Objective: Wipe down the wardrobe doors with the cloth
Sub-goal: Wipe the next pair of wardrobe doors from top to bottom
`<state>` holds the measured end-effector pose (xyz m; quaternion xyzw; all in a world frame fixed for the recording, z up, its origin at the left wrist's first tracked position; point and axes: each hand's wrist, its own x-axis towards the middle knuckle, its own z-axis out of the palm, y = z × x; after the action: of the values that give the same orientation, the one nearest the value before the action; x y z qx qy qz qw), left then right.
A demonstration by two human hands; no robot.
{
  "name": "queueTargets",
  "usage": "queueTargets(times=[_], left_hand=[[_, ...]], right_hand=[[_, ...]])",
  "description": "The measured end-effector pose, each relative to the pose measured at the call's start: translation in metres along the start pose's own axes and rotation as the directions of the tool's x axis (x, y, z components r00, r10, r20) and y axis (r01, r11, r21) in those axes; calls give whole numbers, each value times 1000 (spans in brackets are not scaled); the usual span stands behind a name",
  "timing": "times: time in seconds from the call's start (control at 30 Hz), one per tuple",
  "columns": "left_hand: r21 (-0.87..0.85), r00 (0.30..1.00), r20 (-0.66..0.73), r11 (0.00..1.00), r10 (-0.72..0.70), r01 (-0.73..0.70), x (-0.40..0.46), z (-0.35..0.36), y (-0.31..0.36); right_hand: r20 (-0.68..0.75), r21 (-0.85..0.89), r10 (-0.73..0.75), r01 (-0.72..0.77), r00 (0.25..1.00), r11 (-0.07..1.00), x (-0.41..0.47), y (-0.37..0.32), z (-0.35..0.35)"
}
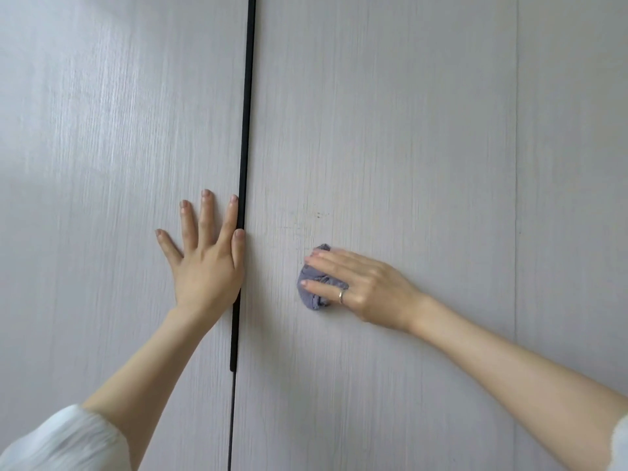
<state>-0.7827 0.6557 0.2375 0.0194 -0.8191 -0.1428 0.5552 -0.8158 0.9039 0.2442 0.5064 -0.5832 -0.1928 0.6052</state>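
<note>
Pale woodgrain wardrobe doors [407,130], black handle strip [244,164], grey cloth [312,287]

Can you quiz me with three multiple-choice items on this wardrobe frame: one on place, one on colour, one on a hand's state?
1. Where is the cloth?
A. On the door right of the black strip
B. On the door left of the black strip
C. Draped over the black strip

2. What colour is the cloth?
A. Yellow
B. Grey-blue
C. Red

3. How does the left hand lie?
A. Curled round the cloth
B. Fist held off the door
C. Flat on the door, fingers spread

Key: 1 A, the right hand presses the cloth on the right door, clear of the black strip. 2 B, the bunched fabric shows grey-blue under the fingers. 3 C, straight fingers rest on the left door, thumb beside the strip.
</note>
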Motion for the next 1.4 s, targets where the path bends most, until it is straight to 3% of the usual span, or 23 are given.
queueTargets(times=[0.03, 0.1, 0.17, 0.2, 0.23, 0.27, 0.33, 0.37, 0.43, 0.47, 0.5, 0.57, 0.63, 0.67, 0.73, 0.83, 0.93, 1.0, 1.1, 1.17, 1.4], left_hand=[[-3, 1000, 6, 1000, -4, 4, 0, -1, 0], [-2, 1000, 14, 1000, -8, 8, -1, 0, 0], [1, 1000, 13, 1000, -13, 13, -1, 0, 0], [0, 1000, 12, 1000, -13, 13, -1, 1, 1], [1, 1000, 14, 1000, -16, 16, -1, 1, 1], [2, 1000, 19, 1000, -19, 19, 0, 1, 1], [5, 1000, 25, 1000, -17, 17, 1, 1, -1], [5, 1000, 25, 1000, -15, 15, 1, 1, -1], [9, 999, 34, 1000, -4, 4, 1, 1, -4], [7, 999, 45, 1000, 0, 0, 1, 1, -4], [5, 998, 55, 1000, 1, -2, 1, 1, -4], [8, 998, 59, 1000, 3, -4, 1, 1, -4], [17, 998, 57, 1000, 2, -3, 1, 1, -5], [21, 998, 56, 1000, 5, -6, 1, 1, -5], [18, 998, 65, 1000, 18, -19, 1, 1, -7], [18, 995, 79, 998, 61, -62, 0, 1, -12], [46, 993, 77, 995, 88, -91, -2, 2, -18], [58, 992, 79, 993, 99, -103, -2, 2, -19], [80, 993, 66, 991, 100, -105, -4, 3, -19], [95, 994, 63, 991, 93, -99, -6, 3, -18], [94, 994, 24, 989, 111, -113, -12, 10, -23]], right_hand=[[-17, -32, 32, -32, 999, 999, 7, 14, -2], [-132, -82, 239, -251, 962, 965, 26, 43, -8], [-247, -29, 530, -553, 811, 833, 51, 53, -11], [-275, 12, 601, -623, 750, 782, 59, 47, -7], [-290, 34, 598, -616, 747, 787, 63, 37, -1], [-276, 38, 532, -544, 800, 838, 61, 22, 5], [-178, 64, 255, -247, 950, 967, 45, -14, 17], [-121, 85, 101, -91, 987, 992, 37, -26, 19], [-54, 92, -98, 102, 994, 991, 33, -18, 18], [-50, 71, -122, 125, 991, 990, 38, -4, 16], [-73, 36, -91, 94, 993, 995, 46, 12, 14], [-144, -22, 100, -104, 984, 994, 68, 42, 3], [-199, 3, 318, -324, 927, 946, 85, 53, -3], [-220, 25, 359, -363, 907, 931, 88, 47, 0], [-223, 62, 294, -288, 929, 956, 83, 25, 15], [-132, 90, 3, 9, 991, 996, 64, -10, 27], [-74, 64, -173, 178, 982, 982, 71, 3, 17], [-99, -9, -129, 129, 987, 992, 90, 29, 10], [-186, -6, 153, -156, 971, 988, 113, 51, 8], [-218, 36, 263, -261, 940, 965, 115, 45, 17], [-181, 75, 257, -247, 949, 966, 101, 8, 29]])
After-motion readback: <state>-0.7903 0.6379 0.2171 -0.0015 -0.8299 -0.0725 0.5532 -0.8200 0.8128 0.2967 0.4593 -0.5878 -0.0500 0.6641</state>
